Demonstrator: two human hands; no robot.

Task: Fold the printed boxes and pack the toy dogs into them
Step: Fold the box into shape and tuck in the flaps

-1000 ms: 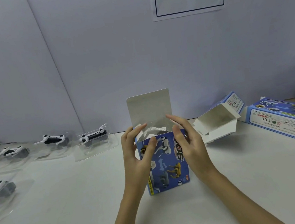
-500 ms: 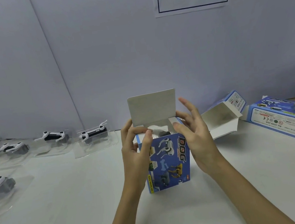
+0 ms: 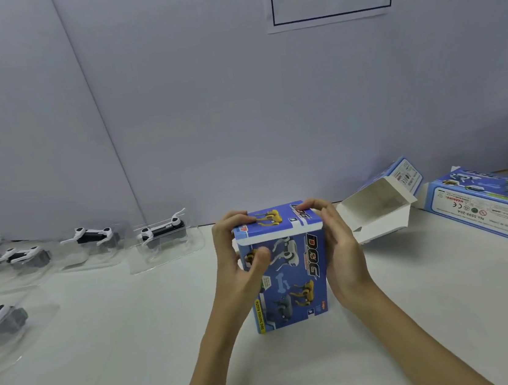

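Printed box (image 3: pixel 288 271) upright on table (image 3: pixel 137 350), lid down; both grips, left hand (image 3: pixel 239 264), right hand (image 3: pixel 337 246), clasp its sides.

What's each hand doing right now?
Left hand: holding the box, fingers curled over its closed lid.
Right hand: holding the box's right side, fingers on the lid.

Toy dogs (image 3: pixel 161 232): six. Printed boxes (image 3: pixel 287 268): five.

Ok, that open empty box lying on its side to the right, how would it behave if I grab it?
The open box is thin printed card with nothing visible inside, so probably light and easily squashed. Its loose flaps would likely flop. Lying on a flat side, it should slide rather than roll.
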